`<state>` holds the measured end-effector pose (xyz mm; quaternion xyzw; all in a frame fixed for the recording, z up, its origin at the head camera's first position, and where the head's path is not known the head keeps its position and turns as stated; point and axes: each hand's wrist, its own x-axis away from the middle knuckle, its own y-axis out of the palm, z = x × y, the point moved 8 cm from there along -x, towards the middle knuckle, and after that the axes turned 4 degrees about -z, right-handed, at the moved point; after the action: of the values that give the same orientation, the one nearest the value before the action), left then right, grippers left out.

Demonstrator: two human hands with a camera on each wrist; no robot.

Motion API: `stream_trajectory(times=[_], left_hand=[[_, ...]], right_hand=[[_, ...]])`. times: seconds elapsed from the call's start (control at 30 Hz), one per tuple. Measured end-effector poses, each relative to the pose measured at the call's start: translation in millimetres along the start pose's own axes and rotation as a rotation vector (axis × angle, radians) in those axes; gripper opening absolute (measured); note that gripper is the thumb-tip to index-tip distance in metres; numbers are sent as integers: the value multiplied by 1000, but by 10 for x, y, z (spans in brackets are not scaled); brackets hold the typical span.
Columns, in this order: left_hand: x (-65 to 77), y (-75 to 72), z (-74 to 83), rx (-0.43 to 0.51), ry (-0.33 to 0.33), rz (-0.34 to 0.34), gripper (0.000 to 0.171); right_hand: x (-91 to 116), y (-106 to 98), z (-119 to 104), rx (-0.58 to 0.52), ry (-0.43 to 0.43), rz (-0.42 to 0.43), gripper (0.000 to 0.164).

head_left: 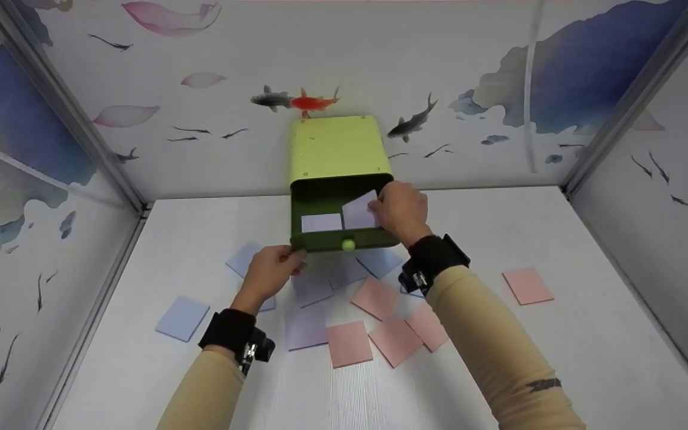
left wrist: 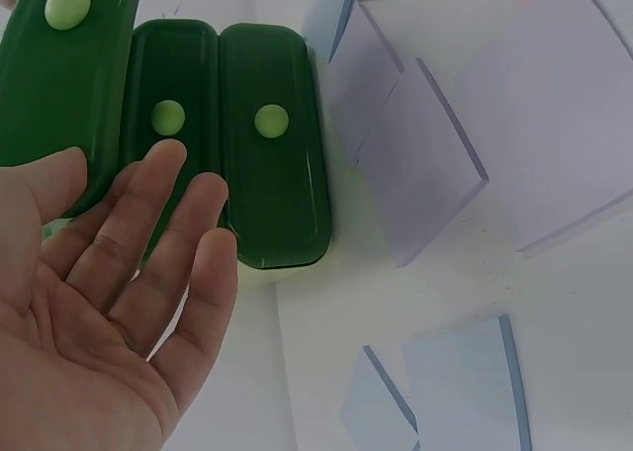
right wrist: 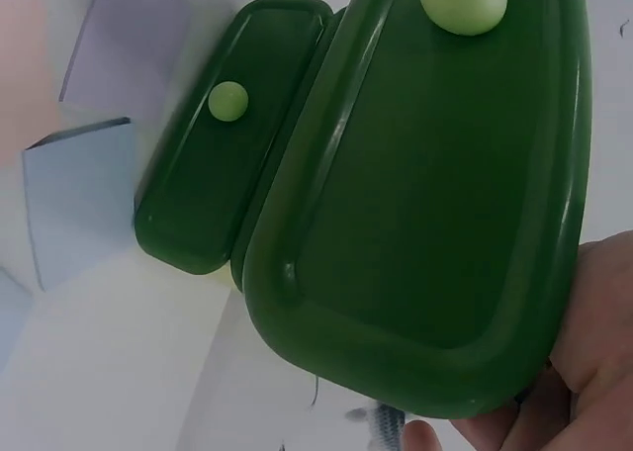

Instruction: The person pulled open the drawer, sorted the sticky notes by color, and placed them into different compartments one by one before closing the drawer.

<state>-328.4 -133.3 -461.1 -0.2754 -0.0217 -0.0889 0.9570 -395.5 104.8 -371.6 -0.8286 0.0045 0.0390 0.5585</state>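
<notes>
A small cabinet with a yellow-green top [head_left: 338,146] stands against the back wall, its dark green top drawer [head_left: 320,242] pulled out. My left hand [head_left: 271,270] pinches the drawer's left front corner between thumb and index finger; the other fingers lie loosely spread below it in the left wrist view. Inside the drawer, my right hand [head_left: 404,210] holds a tilted purple square card [head_left: 358,210] at its right edge. Another pale purple card [head_left: 321,223] lies to its left in the drawer. In the right wrist view the drawer front [right wrist: 425,204] hides most of the right fingers.
Below the open drawer, two lower drawers [left wrist: 272,174] are closed. Several purple cards [head_left: 306,328], pink cards [head_left: 350,344] and blue cards [head_left: 183,318] are scattered in front on the white table [head_left: 559,358]. One pink card [head_left: 528,286] lies apart at right. Patterned walls surround the table.
</notes>
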Motion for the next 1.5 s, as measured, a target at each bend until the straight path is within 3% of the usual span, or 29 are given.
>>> stream_trajectory(times=[0.1, 0.33, 0.8, 1.2, 1.4, 1.5], left_hand=[[6, 4, -1, 2, -7, 2, 29], [19, 19, 4, 7, -11, 2, 30], [4, 45, 38, 9, 0, -5, 30], [10, 33, 12, 30, -1, 3, 30], [30, 9, 7, 24, 6, 4, 29], [25, 6, -9, 22, 2, 0, 30]], right_hand=[[7, 28, -29, 79, 23, -37, 44], [31, 80, -94, 191, 45, -124, 19], [56, 87, -156, 290, 58, -184, 11], [71, 34, -186, 307, 24, -143, 8], [52, -170, -129, 298, -4, -31, 15], [44, -298, -27, 282, 13, 15, 27]])
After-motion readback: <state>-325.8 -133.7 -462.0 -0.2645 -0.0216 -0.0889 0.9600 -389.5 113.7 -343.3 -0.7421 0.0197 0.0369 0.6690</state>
